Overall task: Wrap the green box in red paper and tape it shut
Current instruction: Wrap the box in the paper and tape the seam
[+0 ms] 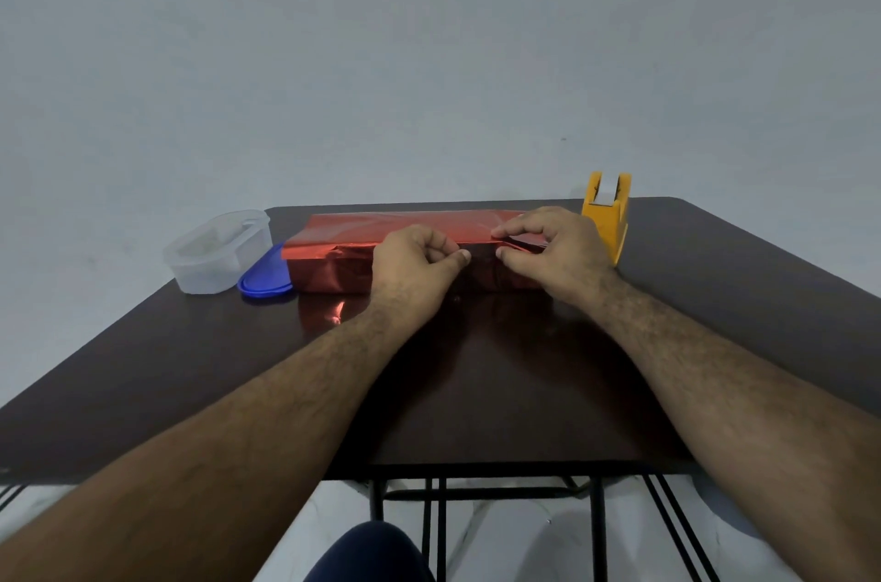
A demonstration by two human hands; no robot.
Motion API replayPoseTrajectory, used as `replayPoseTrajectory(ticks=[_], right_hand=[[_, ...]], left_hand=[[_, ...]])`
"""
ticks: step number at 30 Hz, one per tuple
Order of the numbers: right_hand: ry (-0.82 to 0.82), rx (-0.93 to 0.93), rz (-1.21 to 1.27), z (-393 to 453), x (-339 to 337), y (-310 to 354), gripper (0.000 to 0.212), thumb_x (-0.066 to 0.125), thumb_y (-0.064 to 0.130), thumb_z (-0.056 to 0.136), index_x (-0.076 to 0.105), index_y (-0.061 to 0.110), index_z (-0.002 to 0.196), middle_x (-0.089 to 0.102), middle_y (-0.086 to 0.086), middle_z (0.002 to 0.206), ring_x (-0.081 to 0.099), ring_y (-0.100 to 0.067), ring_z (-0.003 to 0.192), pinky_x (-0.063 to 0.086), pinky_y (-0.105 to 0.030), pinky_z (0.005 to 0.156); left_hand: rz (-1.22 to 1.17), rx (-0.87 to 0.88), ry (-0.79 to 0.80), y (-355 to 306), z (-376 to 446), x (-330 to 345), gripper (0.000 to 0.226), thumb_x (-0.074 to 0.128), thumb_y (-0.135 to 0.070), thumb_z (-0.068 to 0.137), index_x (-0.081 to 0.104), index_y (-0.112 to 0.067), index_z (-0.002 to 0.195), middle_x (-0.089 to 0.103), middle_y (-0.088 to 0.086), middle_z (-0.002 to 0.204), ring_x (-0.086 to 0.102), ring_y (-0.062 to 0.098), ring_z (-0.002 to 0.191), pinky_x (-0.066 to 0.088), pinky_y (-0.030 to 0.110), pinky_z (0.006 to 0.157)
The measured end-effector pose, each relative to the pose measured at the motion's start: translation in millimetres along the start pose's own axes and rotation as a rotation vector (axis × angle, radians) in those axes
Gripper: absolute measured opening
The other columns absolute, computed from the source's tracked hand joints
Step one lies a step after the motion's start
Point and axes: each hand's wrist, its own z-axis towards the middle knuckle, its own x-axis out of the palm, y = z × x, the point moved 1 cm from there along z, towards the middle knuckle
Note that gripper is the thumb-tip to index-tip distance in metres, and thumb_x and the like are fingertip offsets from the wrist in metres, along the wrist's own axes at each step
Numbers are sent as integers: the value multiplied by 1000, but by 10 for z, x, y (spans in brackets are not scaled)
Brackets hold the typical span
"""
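You had both hands on the near top edge of the box, at the far middle of the dark table (476, 390). Your left hand (414, 262) was curled with thumb pinching the red paper (405, 226), and your right hand (548, 247) pinched the fold beside it. That foil was shiny, crinkly and slick, so I'd guess the seam could spring open if you'd reached for the yellow tape dispenser (608, 219). (No green was showing, paper covered it.)

Glossy metallic red paper (405, 228); polished dark wooden table (524, 390); translucent plastic container (214, 252).
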Motion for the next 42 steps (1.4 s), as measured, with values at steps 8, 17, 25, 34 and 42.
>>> replayPoseTrajectory(ticks=[8, 17, 25, 34, 42], right_hand=[[10, 3, -13, 6, -7, -6, 24, 88, 33, 79, 83, 39, 102, 74, 16, 104, 66, -4, 106, 54, -30, 95], [12, 9, -45, -4, 3, 16, 23, 87, 34, 81, 82, 39, 102, 74, 15, 103, 65, -5, 105, 50, -27, 90], [1, 10, -42, -15, 8, 34, 23, 88, 32, 81, 83, 37, 103, 73, 18, 101, 65, -5, 105, 54, -32, 95], [6, 18, -79, -13, 0, 47, 24, 87, 35, 81, 83, 40, 104, 72, 18, 101, 62, -5, 105, 53, -30, 92], [-44, 1, -108, -3, 57, 187, 36, 86, 62, 71, 82, 34, 93, 70, 20, 94, 58, 3, 94, 43, -13, 78]], left_hand=[[74, 30, -19, -7, 20, 17, 18, 87, -27, 81, 72, -24, 71, 73, -5, 64, 72, 14, 62, 64, 37, 68], [217, 71, -77, -119, 7, -6, 15, 82, -35, 81, 74, -25, 73, 71, -11, 65, 71, 8, 69, 63, 37, 76], [298, 64, -86, -187, -3, -25, 18, 82, -40, 81, 75, -24, 76, 71, -12, 71, 72, 13, 79, 62, 35, 82], [272, 4, -191, -144, -22, -181, 25, 83, -32, 79, 59, -24, 80, 66, -9, 75, 67, 18, 80, 57, 35, 78], [250, 83, -144, -212, -12, -150, 38, 88, -42, 80, 54, -25, 87, 65, -8, 72, 66, 16, 75, 59, 40, 75]])
